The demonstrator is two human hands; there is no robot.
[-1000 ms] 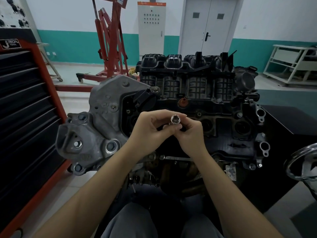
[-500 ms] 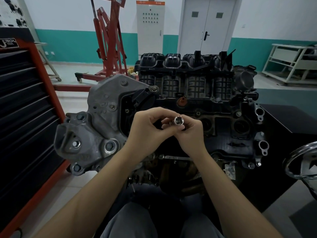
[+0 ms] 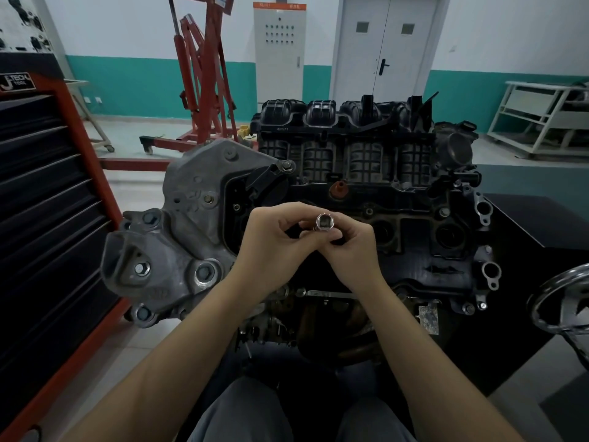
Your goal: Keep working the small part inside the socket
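So you've got that little chrome socket (image 3: 325, 222) pinched between both hands, right in front of you over the middle of the engine (image 3: 366, 199). Your left hand (image 3: 271, 247) has its fingertips curled onto it from the 9 o'clock side, and your right hand (image 3: 353, 250) grips it from below at around 5 o'clock, so both grips are clamped on the same part. The square drive hole faces up at you. My guess is it's light but solid steel, totally stiff, and polished enough to be slippery, so hold it round the barrel with your fingertip pads rather than by the rim. If it slips, it probably drops into the dark gaps of the engine straight below, which would be a pain to fish out. Room-wise, the grey cast bracket (image 3: 178, 237) sticks out at 9 o'clock and the black tool cabinet (image 3: 41, 202) sits further left, with a chrome wheel (image 3: 561, 301) at 3 o'clock. The space toward your lap at 6 o'clock looks the most open.
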